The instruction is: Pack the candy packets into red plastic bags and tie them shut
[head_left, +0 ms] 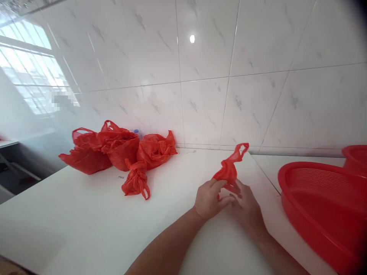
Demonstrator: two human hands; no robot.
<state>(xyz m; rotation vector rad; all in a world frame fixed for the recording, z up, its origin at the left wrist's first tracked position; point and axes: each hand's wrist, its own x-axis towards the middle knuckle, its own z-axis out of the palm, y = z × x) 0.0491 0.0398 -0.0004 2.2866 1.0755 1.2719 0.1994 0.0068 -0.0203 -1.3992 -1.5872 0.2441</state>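
Red bag [228,172] stood crumpled and twisted between the hands above the table [86,225], its thin plastic gathered into a rope, with one looped handle [243,148] rising free at the top.

Light came through a barred window [31,68] at far left, beside a white tile wall [200,57]. Three stuffed red bags [120,147] sat bunched together against the wall, their plastic bunched and tied, with a small blue-capped bottle [138,133] just behind them. A smaller knotted bag [137,181] lay touching their front.

The left forearm [166,252] reached in from the bottom edge, and the left hand [208,200] was half closed, its fingers curled around the lower part of the bag. The right hand [246,208] came in close beside it, fingers bent inward and pinching the same gathered plastic, so the two nearly met.

Farther right, a slotted red basket [289,183] rested on the table, with a red basin [355,156] behind it, cut off by the frame.
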